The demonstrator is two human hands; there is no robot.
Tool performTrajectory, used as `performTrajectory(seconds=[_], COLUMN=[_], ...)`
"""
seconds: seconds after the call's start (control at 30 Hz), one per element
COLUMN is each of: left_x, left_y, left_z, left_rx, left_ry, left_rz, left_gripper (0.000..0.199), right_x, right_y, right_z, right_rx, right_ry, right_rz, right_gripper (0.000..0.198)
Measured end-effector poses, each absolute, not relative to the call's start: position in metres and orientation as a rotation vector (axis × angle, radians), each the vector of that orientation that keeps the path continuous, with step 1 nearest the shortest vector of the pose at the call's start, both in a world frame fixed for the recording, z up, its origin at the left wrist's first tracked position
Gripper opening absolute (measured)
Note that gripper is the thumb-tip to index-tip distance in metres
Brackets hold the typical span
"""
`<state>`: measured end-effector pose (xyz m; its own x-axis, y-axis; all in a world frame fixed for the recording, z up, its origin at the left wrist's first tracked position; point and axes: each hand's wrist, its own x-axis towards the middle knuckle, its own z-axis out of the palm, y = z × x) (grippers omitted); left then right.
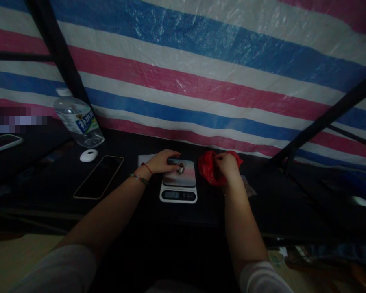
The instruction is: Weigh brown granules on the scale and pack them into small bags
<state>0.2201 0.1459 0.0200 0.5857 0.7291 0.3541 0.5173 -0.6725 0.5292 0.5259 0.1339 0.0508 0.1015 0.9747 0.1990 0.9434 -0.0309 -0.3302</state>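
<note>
A white kitchen scale (179,195) lies on the black table, its metal plate reflecting light and its small display lit. Small brownish and metallic-looking pieces (181,168) rest on the plate; their kind is too dim to tell. My left hand (164,161) lies over the plate's left edge, thumb and fingers apart, the thumb tip close beside these pieces. To the right of the scale sits a crumpled red plastic bag (206,167). My right hand (226,165) is at its opening with fingers curled together and tips pointing in; what they hold, if anything, is hidden.
Left of the scale are a phone (99,178), a white rounded object (88,155) and a clear plastic bottle (79,118). A small clear bag (248,186) lies by my right wrist. Dark metal poles (56,53) and a striped plastic sheet (186,81) close off the back.
</note>
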Motion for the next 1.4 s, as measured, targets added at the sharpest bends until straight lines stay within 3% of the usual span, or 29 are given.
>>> performTrajectory(seconds=[0.27,0.37,0.57,1.0,1.4], left_x=[0.227,0.229,0.233,0.233,0.234], left_y=[0.144,0.142,0.141,0.142,0.144], left_z=[0.023,0.024,0.024,0.02,0.017], left_rx=[2.504,2.548,2.56,2.531,2.535], left_ry=[0.987,0.928,0.976,0.965,0.954], left_rz=[0.709,0.685,0.696,0.694,0.704], left_gripper=[0.063,0.054,0.034,0.035,0.034], right_x=[0.456,0.425,0.402,0.387,0.391], right_y=[0.112,0.11,0.116,0.109,0.11], right_z=[0.09,0.097,0.09,0.09,0.088], right_rx=[-1.443,-1.323,-1.43,-1.516,-1.472], right_ry=[-2.185,-2.386,-2.549,-2.71,-2.638], right_rz=[0.339,0.34,0.313,0.15,0.209], right_gripper=[0.022,0.024,0.025,0.028,0.022])
